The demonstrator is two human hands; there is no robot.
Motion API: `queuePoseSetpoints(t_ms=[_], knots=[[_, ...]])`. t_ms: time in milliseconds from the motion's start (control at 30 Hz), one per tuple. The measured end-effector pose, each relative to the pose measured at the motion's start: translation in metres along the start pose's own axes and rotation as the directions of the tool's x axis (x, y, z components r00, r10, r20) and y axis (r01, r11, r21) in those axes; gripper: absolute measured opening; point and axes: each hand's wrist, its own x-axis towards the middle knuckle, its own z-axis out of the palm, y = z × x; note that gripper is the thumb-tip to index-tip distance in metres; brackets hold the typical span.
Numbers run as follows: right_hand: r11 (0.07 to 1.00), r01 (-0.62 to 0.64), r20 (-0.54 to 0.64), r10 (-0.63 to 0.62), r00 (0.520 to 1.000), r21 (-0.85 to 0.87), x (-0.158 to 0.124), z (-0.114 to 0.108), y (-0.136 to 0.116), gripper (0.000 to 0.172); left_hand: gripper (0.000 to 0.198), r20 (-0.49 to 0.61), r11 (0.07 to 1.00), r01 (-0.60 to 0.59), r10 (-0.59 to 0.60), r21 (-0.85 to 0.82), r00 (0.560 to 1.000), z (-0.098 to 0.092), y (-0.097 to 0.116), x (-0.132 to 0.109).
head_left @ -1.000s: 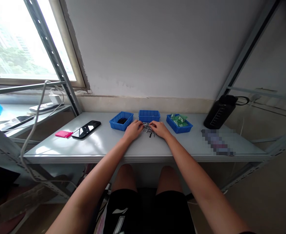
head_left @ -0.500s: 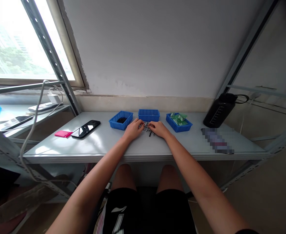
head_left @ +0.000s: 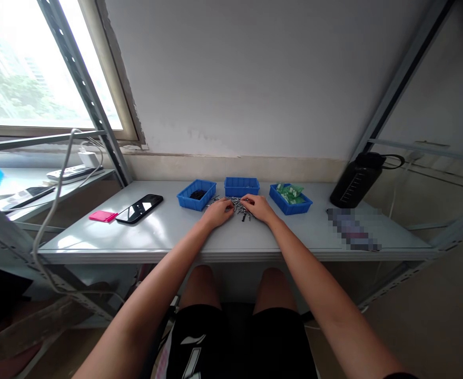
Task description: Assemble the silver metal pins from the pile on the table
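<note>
A loose pile of small silvery metal pieces (head_left: 238, 203), with a few dark bits among them, lies on the table between my hands. At the pile's left side, my left hand (head_left: 218, 212) is closed, its fingers curled and thumb drawn in; what is in it is hidden. My right hand (head_left: 258, 208) pinches at the right side of the pile, thumb and fingers together, and the thing between them is too small to make out. Behind the pile is a blue bin (head_left: 242, 187) with little visible inside. Left of it stands a blue bin (head_left: 184, 200) holding black parts (head_left: 197, 195).
On the right, another blue bin (head_left: 296, 209) holds green-and-white packets (head_left: 291, 193). A black bottle (head_left: 353, 181) stands near the right post, with a blurred item (head_left: 353, 230) in front. A phone (head_left: 140, 209) and a pink item (head_left: 102, 216) lie left. A wall rises behind the table (head_left: 168, 231).
My left hand has drawn back slightly toward me and left, uncovering more metal pieces behind it. The right hand stays at the pile, nearly in place.
</note>
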Motion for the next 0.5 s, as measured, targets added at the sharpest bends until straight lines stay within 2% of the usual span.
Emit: queuePoseSetpoints(t_ms=[300,500], knots=[[0.997,0.014,0.037,-0.011,0.999,-0.075,-0.001,-0.002,0.003,0.025,0.027,-0.124,1.000,0.018,-0.020,-0.017,0.992,-0.004,0.002,0.001],[0.988,0.077,0.099,-0.064,0.993,-0.131,-0.002,0.000,-0.002,0.021,0.024,-0.125,0.998,-0.038,0.033,-0.042,0.992,-0.005,0.011,0.000]])
